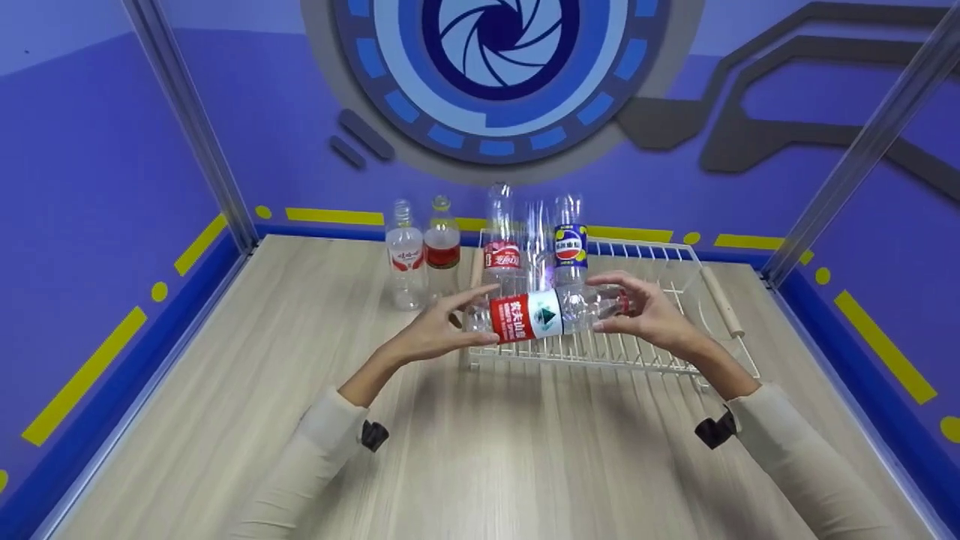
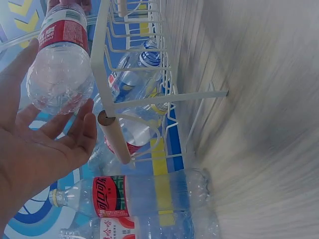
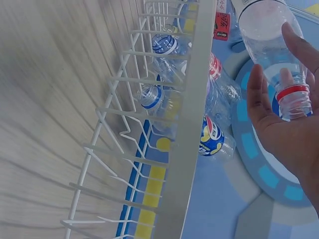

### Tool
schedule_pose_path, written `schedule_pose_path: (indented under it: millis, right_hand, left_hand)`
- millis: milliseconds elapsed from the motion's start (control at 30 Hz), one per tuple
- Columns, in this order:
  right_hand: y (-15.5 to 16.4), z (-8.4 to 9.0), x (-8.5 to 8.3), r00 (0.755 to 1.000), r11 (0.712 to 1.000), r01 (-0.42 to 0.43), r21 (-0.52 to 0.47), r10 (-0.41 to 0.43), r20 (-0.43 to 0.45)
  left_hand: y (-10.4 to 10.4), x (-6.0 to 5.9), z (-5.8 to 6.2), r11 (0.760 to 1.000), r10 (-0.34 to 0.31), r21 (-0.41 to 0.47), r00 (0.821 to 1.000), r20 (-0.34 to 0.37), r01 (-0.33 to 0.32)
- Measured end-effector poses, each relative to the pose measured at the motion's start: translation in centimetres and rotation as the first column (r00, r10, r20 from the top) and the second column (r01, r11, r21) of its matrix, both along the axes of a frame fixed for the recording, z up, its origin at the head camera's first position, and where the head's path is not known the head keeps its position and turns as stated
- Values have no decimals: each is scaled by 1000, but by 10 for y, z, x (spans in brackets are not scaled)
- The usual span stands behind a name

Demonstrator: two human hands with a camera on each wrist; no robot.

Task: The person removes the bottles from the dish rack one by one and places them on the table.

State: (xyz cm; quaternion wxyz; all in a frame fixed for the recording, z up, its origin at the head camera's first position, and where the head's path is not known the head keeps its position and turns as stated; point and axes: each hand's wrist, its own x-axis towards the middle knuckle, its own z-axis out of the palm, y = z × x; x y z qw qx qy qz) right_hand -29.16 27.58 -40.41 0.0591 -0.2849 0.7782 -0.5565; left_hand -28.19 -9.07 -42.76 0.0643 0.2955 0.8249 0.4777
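A clear plastic water bottle with a red and white label lies sideways between the two hands, above the front of a white wire dish rack. My left hand holds its base end, thumb on the far side and fingers on the near side. Around the neck end, my right hand grips with thumb and fingers. The right wrist view shows a red ring on the bottle's neck and no cap. From the left wrist, the rounded bottle base sits against the fingers.
Inside the rack stand a red-labelled bottle, a clear bottle and a blue-labelled Pepsi bottle. Left of it, two upright bottles, one white-and-red-labelled, one red-and-black-labelled, stand on the wooden table. Wooden handle at right.
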Motion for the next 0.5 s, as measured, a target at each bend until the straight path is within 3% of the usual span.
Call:
schedule_pose_path:
  millis: [200,500]
  right_hand:
    - [4,3,4,1000,999,-24,25,25,-14]
    - [12,9,4,999,998,-47,50,47,7]
  left_hand:
    - [4,5,4,998,-36,-56,998,-49,33]
    - [5,7,7,999,-29,-26,996,-90,27]
